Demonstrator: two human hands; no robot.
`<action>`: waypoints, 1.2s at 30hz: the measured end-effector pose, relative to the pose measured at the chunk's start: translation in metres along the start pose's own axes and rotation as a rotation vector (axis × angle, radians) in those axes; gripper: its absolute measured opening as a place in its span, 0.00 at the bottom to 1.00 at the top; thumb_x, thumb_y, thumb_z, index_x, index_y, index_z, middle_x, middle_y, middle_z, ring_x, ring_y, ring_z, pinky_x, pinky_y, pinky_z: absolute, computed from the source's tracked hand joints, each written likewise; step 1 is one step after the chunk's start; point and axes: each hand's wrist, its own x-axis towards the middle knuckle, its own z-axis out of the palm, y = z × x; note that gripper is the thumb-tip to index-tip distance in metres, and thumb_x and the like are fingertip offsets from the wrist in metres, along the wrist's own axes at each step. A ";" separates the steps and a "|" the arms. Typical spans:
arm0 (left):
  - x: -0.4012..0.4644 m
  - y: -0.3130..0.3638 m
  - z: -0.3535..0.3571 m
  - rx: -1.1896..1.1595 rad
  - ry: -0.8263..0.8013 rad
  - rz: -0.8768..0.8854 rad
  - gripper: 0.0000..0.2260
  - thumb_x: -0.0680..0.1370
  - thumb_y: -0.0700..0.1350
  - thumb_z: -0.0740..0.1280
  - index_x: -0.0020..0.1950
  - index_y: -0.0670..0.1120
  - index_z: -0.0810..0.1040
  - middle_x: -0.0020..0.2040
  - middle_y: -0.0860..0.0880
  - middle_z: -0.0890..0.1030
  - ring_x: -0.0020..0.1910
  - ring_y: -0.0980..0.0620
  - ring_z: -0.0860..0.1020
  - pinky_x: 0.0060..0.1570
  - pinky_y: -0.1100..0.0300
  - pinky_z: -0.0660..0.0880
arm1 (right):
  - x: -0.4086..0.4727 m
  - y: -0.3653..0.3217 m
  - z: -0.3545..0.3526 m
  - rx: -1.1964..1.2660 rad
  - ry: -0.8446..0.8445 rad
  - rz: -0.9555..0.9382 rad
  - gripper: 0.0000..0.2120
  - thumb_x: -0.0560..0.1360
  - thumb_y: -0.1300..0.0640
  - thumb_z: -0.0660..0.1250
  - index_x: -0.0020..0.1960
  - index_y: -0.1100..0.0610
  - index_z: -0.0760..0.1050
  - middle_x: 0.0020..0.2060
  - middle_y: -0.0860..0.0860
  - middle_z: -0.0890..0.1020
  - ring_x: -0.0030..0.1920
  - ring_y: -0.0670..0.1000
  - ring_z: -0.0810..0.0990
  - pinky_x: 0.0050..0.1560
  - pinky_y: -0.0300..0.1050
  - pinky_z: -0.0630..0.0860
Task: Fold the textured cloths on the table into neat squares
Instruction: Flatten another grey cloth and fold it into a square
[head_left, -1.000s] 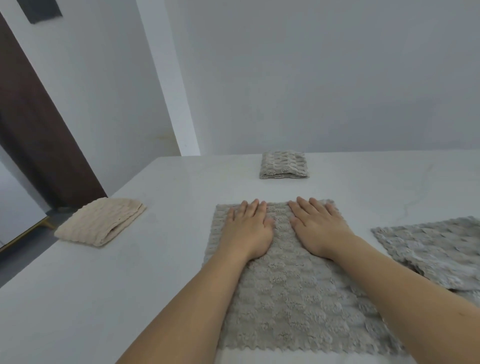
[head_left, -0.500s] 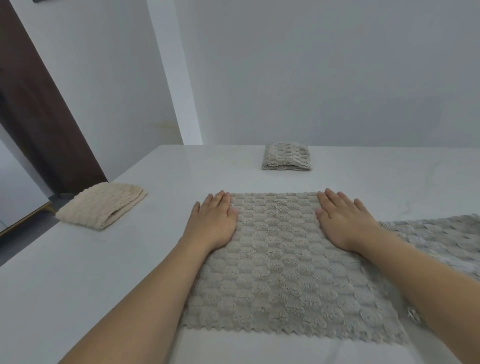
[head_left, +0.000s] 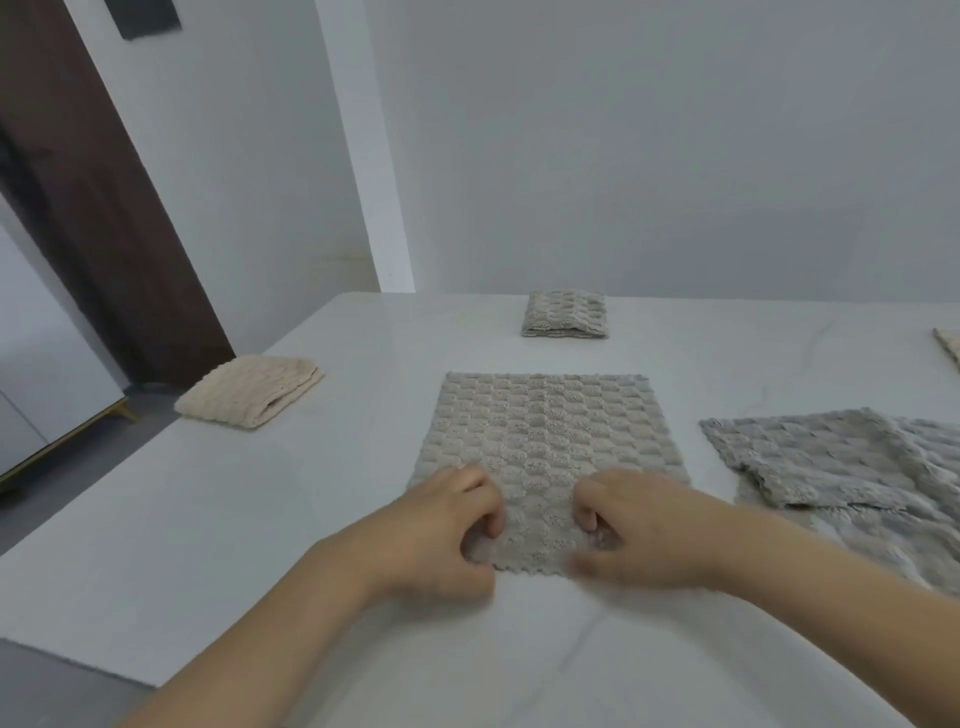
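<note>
Both hands pinching the near edge of the flat grey cloth (head_left: 545, 441) — left hand (head_left: 441, 535), right hand (head_left: 644, 530), fingers curled on the hem. First fold starting, I reckon — next: lift the hem evenly, carry it away from the grip to the far edge.

A flat cloth (head_left: 550, 447) lies on the worktop (head_left: 260, 519) before me. A folded cloth (head_left: 565, 315) sits at the far edge, another (head_left: 249, 391) at the left edge, a rumpled one (head_left: 852, 467) toward the right edge.
</note>
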 end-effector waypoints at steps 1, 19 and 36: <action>-0.002 0.000 0.003 0.048 0.012 0.012 0.09 0.68 0.48 0.65 0.47 0.54 0.70 0.49 0.61 0.67 0.51 0.62 0.66 0.49 0.71 0.65 | -0.005 -0.001 0.003 -0.044 -0.025 -0.011 0.23 0.67 0.28 0.58 0.48 0.45 0.64 0.47 0.42 0.71 0.50 0.48 0.70 0.54 0.46 0.71; 0.005 0.049 -0.045 -0.042 -0.076 -0.344 0.11 0.79 0.40 0.55 0.38 0.49 0.70 0.36 0.52 0.74 0.33 0.54 0.71 0.34 0.59 0.66 | -0.025 -0.013 -0.064 -0.029 -0.301 0.281 0.08 0.76 0.62 0.56 0.47 0.53 0.73 0.44 0.48 0.77 0.41 0.47 0.72 0.47 0.42 0.68; 0.090 -0.061 0.006 0.050 0.429 -0.298 0.05 0.79 0.45 0.60 0.49 0.52 0.75 0.45 0.56 0.75 0.47 0.52 0.72 0.50 0.55 0.69 | 0.096 0.064 0.007 0.053 0.248 0.490 0.13 0.79 0.49 0.53 0.56 0.52 0.71 0.56 0.53 0.73 0.57 0.57 0.69 0.58 0.52 0.65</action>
